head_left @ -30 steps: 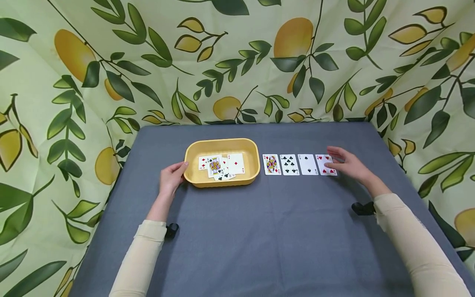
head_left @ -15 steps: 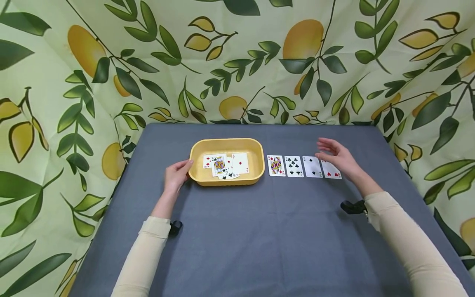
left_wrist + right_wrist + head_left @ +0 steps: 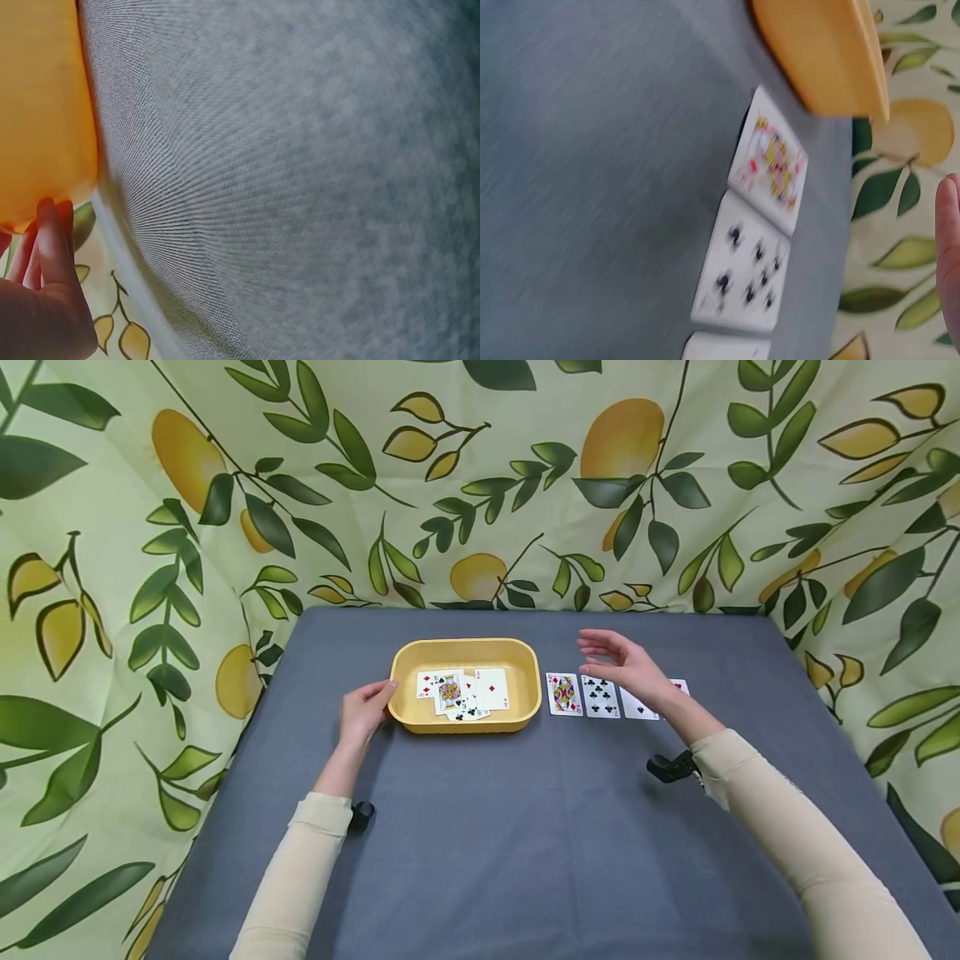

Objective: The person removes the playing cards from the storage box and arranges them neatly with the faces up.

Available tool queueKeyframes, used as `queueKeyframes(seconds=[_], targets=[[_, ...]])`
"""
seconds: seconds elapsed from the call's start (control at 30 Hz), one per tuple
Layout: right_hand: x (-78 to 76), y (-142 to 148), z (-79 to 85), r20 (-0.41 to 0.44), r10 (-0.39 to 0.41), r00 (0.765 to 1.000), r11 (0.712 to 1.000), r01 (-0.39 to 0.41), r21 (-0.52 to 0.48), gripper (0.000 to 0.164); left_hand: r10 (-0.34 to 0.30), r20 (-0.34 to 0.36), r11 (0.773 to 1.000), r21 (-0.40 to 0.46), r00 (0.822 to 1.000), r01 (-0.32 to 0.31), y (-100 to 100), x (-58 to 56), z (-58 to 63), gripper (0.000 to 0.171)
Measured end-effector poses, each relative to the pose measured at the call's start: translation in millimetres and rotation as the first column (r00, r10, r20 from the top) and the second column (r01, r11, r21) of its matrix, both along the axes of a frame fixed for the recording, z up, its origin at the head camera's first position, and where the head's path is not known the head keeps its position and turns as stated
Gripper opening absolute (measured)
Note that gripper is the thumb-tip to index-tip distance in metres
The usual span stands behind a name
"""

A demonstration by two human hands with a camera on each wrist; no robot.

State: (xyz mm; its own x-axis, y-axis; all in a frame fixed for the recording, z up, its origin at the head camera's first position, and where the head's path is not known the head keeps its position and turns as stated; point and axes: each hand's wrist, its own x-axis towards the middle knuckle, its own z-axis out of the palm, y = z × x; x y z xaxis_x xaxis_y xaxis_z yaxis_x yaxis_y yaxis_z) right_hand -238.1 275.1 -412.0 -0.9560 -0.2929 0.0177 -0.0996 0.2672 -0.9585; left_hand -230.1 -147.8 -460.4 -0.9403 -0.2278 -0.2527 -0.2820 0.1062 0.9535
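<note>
My left hand holds the left end of a yellow oblong tray, thumb at the rim. In the left wrist view, the left hand's fingers lie against the tray's outer wall. Overlapping face-up playing cards lie inside, among them a king and a diamond card. To the tray's right runs a row of cards: a diamond face card, a clubs card, a spades card and a hearts card. My right hand, holding nothing, hovers over the row, partly hiding the last two.
A blue-grey cloth covers the table. Behind and at both sides hangs a pale curtain printed with leaves and yellow fruit. Black wrist cameras sit at both sleeves.
My right hand has moved left along the row, from the hearts card to beside the clubs card. The left hand keeps its hold on the tray. The head view has shifted slightly.
</note>
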Motion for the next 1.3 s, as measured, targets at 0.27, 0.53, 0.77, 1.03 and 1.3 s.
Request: queueKeyframes(seconds=[0.27,0.53,0.77,1.03,1.3], targets=[[-15.2,-47,6.3,0.017,0.113,0.993,0.993,-0.113,0.017,0.062,0.019,-0.011,1.0,0.014,1.0,-0.019,-1,-1.1,-0.9,0.04],[-26.6,-93,2.0,-0.01,0.262,0.965,0.963,-0.261,0.06,0.062,0.014,-0.039,1.0,-0.008,0.999,-0.014,1,-3.7,0.7,0.039],[-34.3,-134,-12.6,-0.017,0.356,0.934,0.932,-0.354,0.077,0.063,0.032,-0.039,0.998,-0.044,0.999,-0.033,0,-2.5,-1.1,0.038],[-44.1,-166,-29.0,-0.059,0.402,0.914,0.863,-0.356,0.359,0.068,0.035,-0.044,0.999,-0.036,0.998,-0.037,-1,-1.7,-0.1,0.036],[-51.8,-185,-46.3,-0.069,0.457,0.887,0.749,-0.343,0.567,0.082,0.035,-0.047,0.999,-0.018,0.998,-0.036,0,-1.6,-1.1,0.037]])
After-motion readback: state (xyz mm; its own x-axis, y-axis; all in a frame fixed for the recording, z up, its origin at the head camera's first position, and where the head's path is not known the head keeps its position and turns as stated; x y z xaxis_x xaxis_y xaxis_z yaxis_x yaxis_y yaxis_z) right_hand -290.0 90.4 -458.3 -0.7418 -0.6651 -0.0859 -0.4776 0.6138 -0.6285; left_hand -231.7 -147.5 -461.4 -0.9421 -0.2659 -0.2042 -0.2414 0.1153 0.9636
